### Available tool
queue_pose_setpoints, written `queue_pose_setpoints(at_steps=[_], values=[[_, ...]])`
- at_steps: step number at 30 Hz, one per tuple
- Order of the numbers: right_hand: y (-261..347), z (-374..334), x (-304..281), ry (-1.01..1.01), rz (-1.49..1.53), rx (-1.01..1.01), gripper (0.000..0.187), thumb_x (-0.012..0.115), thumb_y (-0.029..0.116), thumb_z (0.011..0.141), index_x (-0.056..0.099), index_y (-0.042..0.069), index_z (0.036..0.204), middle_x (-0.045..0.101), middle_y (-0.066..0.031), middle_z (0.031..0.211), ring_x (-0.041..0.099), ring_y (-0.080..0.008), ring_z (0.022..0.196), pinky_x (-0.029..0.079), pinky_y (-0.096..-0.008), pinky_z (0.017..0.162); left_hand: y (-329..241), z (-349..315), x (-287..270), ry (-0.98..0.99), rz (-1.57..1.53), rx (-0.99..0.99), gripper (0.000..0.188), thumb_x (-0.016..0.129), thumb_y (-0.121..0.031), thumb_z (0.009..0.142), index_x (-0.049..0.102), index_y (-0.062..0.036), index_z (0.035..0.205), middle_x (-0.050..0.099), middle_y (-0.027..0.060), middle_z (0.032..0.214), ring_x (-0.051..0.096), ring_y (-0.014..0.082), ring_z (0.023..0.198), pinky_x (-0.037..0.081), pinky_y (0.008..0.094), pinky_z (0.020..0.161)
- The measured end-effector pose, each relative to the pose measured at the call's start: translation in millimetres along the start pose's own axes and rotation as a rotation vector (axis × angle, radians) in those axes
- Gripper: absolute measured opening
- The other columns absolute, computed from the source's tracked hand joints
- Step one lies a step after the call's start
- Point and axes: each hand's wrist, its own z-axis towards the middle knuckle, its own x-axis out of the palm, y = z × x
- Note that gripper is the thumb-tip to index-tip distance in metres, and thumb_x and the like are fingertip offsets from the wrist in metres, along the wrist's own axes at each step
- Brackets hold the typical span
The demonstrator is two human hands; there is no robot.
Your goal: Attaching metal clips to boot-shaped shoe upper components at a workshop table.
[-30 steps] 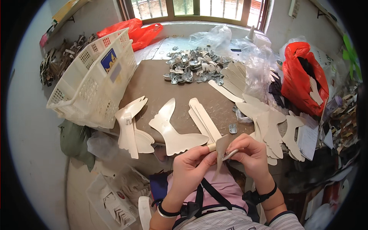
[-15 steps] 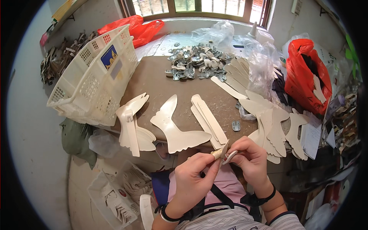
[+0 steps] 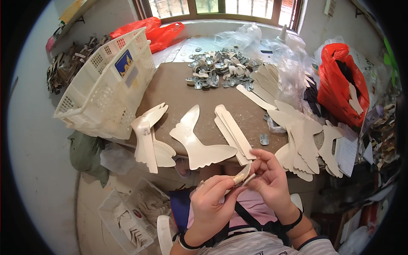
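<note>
Over my lap, my left hand (image 3: 212, 197) pinches a short cream strap piece (image 3: 240, 176) between thumb and fingers. My right hand (image 3: 272, 182) is on its other side, thumb pressed to the pale end and fingers curled loosely around it. The piece looks bent or doubled; its underside is hidden by my fingers. Just beyond my hands, a few long cream strips (image 3: 233, 131) lie at the table's near edge. To their left rests a wing-shaped cream cut piece (image 3: 199, 154), and farther left a stack of similar pieces (image 3: 158, 148) with a strap on top.
A heap of metal buckles with cream straps (image 3: 221, 68) covers the table's far middle. A white plastic crate (image 3: 102, 93) stands at left, a red bag (image 3: 342, 85) at right. More cut pieces (image 3: 299, 136) overlap at right. A lower white basket (image 3: 123, 225) sits on the floor.
My right hand's fingers have loosened and spread from their tight pinch, and the strap piece has tilted slightly in my left hand. Both hands have lowered a little.
</note>
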Motion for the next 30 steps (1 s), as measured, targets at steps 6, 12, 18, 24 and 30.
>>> queue_pose_setpoints(at_steps=[6,12,18,24,30], values=[[-14,-9,6,0.190,-0.089,0.090,0.020,0.057,-0.008,0.088,0.055,-0.004,0.108,0.052,-0.0043,0.103,0.058,-0.0134,0.101,0.048,-0.0274,0.091,4,-17,-12,-0.127,-0.014,0.086,0.027,0.076,0.003,0.070,0.070,-0.0025,0.096,0.069,0.0078,0.086,0.065,0.0182,0.069,0.050,0.0266,0.059],[-15,-3,31,0.220,-0.405,0.001,0.012,0.064,-0.005,0.084,0.061,-0.001,0.094,0.054,-0.0073,0.094,0.053,-0.0120,0.081,0.045,-0.0234,0.071,10,-38,-29,-0.222,0.039,0.053,0.033,0.073,0.008,0.073,0.065,0.0010,0.105,0.070,0.0097,0.079,0.066,0.0166,0.064,0.051,0.0248,0.061],[-16,-3,43,0.216,-0.498,-0.123,0.017,0.064,-0.005,0.081,0.062,0.001,0.097,0.058,-0.0098,0.093,0.059,-0.0176,0.076,0.049,-0.0267,0.068,30,-57,-20,-0.327,-0.237,-0.105,0.040,0.072,0.009,0.073,0.060,0.0013,0.110,0.068,0.0109,0.084,0.065,0.0136,0.070,0.050,0.0225,0.060],[-23,-2,45,0.232,-0.472,-0.181,0.020,0.063,-0.011,0.078,0.062,0.002,0.092,0.060,-0.0102,0.096,0.059,-0.0165,0.083,0.048,-0.0255,0.069,32,-60,-29,-0.283,-0.095,0.050,0.035,0.073,0.010,0.073,0.060,-0.0012,0.103,0.068,0.0110,0.091,0.065,0.0155,0.073,0.048,0.0239,0.064],[-23,-2,44,0.290,-0.932,-0.564,0.026,0.070,-0.007,0.073,0.062,0.004,0.095,0.058,-0.0087,0.094,0.058,-0.0208,0.075,0.050,-0.0285,0.065,25,-31,-57,0.113,-0.298,-0.057,0.027,0.071,0.007,0.076,0.061,0.0005,0.100,0.063,0.0167,0.104,0.066,0.0253,0.094,0.053,0.0295,0.078]])
